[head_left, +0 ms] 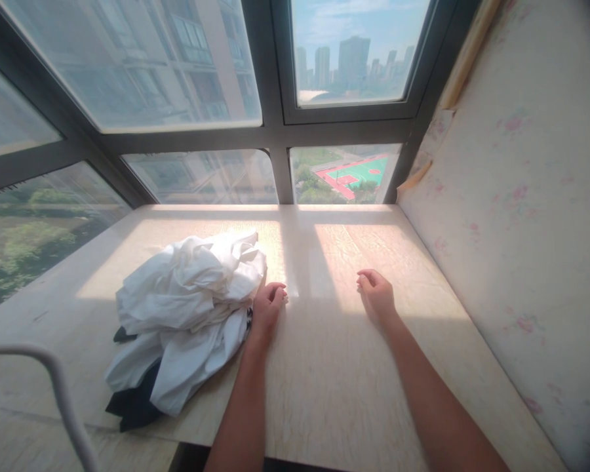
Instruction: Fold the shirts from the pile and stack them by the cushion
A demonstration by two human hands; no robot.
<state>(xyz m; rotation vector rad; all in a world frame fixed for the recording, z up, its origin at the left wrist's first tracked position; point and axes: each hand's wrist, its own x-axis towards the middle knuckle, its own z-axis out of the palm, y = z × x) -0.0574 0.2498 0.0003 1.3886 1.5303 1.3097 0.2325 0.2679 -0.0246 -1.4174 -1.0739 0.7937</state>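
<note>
A crumpled heap of white cloth with black parts lies on the left side of the pale ledge. Right beside the heap's right edge is my left hand, its fingers curled and closed, thumb against the fingers. My right hand rests farther right over the bare ledge, also closed, with thumb and forefinger together. Whether either hand pinches something small is too fine to tell. A bit of black-and-white patterned cloth shows between the heap and my left wrist.
Dark-framed windows stand behind the ledge. A wall with flowered paper bounds the right side, its paper peeling near the window corner. A curved grey tube rises at the lower left.
</note>
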